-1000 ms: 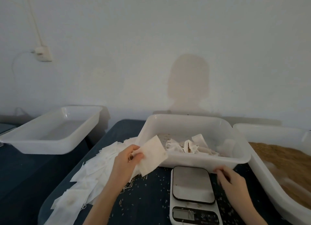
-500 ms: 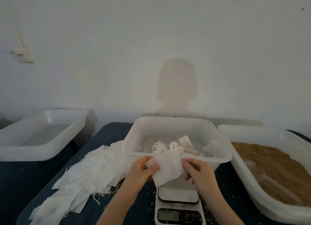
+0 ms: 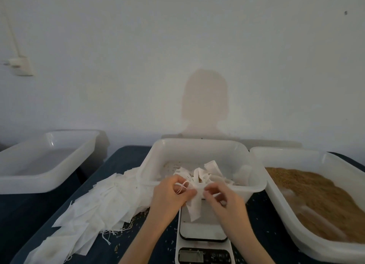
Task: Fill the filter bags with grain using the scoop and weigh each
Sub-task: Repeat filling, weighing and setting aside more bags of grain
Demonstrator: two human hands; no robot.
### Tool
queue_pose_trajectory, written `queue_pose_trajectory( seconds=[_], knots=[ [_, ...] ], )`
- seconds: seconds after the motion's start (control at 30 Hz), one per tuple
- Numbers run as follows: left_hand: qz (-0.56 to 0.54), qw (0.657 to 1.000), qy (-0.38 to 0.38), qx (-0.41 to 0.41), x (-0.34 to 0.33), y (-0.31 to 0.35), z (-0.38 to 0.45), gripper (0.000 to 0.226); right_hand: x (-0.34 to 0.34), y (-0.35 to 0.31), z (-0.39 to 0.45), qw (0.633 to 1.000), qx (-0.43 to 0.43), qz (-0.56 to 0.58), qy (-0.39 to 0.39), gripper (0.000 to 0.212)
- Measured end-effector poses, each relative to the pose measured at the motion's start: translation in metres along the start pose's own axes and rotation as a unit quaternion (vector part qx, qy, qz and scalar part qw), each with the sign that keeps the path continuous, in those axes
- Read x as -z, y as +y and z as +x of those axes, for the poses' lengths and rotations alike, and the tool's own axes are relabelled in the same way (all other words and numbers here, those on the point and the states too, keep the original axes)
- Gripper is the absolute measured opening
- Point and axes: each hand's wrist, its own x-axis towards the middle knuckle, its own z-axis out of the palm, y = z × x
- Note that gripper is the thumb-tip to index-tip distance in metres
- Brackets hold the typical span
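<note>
Both hands hold one empty white filter bag above the white kitchen scale. My left hand pinches its top edge and drawstring. My right hand pinches the opposite side of the bag's mouth. A pile of empty filter bags lies on the dark table to the left. Behind the hands, the middle white tub holds several filled bags. The right tub holds brown grain. I cannot pick out a scoop.
An empty white tub stands at the far left on a lower surface. Loose grains are scattered over the dark table around the scale. A wall socket sits on the white wall at upper left.
My left hand carried the bag from over the pile to above the scale. My right hand left the scale's edge and took the bag's other side; the bag now hangs bunched.
</note>
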Motion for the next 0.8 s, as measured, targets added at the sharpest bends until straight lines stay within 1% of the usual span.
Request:
queue_pose_trajectory(
  seconds=[0.03,0.07,0.13,0.17,0.27,0.3,0.37,0.4,0.47,0.5,0.57,0.6,0.63,0.67,0.73,0.8],
  knots=[
    [0.015,1.000,-0.005,-0.007,-0.005,0.003,0.000,0.015,-0.002,-0.004,-0.001,0.999,-0.006,0.042,-0.030,0.005],
    [0.018,1.000,-0.011,-0.011,-0.009,0.004,0.001,0.013,-0.003,-0.007,0.000,0.996,-0.013,0.076,-0.041,0.003],
    [-0.015,1.000,-0.027,-0.007,-0.015,0.005,0.001,0.009,0.000,-0.008,0.002,0.993,-0.021,0.111,-0.030,0.005],
    [-0.040,0.999,-0.035,0.000,-0.017,0.005,0.001,0.008,0.001,-0.006,0.002,0.993,-0.022,0.116,-0.031,0.005],
    [-0.110,0.992,-0.064,0.024,-0.023,0.002,-0.002,0.011,0.003,-0.001,0.001,0.993,-0.024,0.099,-0.065,0.005],
    [-0.121,0.989,-0.075,0.027,-0.024,0.001,-0.002,0.011,0.003,0.001,0.001,0.993,-0.031,0.093,-0.071,0.006],
    [-0.104,0.991,-0.079,0.014,-0.026,0.002,-0.003,0.011,0.003,0.006,0.003,0.991,-0.056,0.095,-0.074,0.013],
    [-0.075,0.995,-0.069,0.002,-0.026,0.002,-0.003,0.012,0.004,0.007,0.004,0.990,-0.074,0.097,-0.074,0.018],
    [0.015,0.999,-0.023,-0.034,-0.025,0.003,-0.003,0.016,0.005,0.011,0.005,0.989,-0.101,0.088,-0.068,0.024],
    [0.071,0.996,0.001,-0.052,-0.025,0.003,-0.003,0.017,0.005,0.013,0.006,0.991,-0.104,0.055,-0.058,0.026],
    [0.206,0.975,0.023,-0.078,-0.029,0.006,-0.006,0.018,0.003,0.014,0.004,0.993,-0.078,-0.086,-0.026,0.019],
    [0.273,0.958,0.020,-0.091,-0.032,0.007,-0.008,0.017,0.002,0.011,0.002,0.986,-0.055,-0.155,-0.003,0.016],
    [0.321,0.941,0.018,-0.103,-0.036,0.008,-0.009,0.017,0.000,0.009,0.000,0.980,-0.024,-0.198,0.018,0.017],
    [0.344,0.932,0.022,-0.112,-0.039,0.009,-0.010,0.018,-0.002,0.007,-0.001,0.976,0.009,-0.216,0.023,0.021],
    [0.354,0.928,0.031,-0.115,-0.043,0.012,-0.009,0.020,-0.004,0.006,-0.001,0.969,0.052,-0.241,0.004,0.027],
    [0.370,0.921,0.023,-0.119,-0.045,0.013,-0.008,0.025,-0.004,0.010,-0.001,0.964,0.058,-0.260,-0.019,0.024]
  ],
)
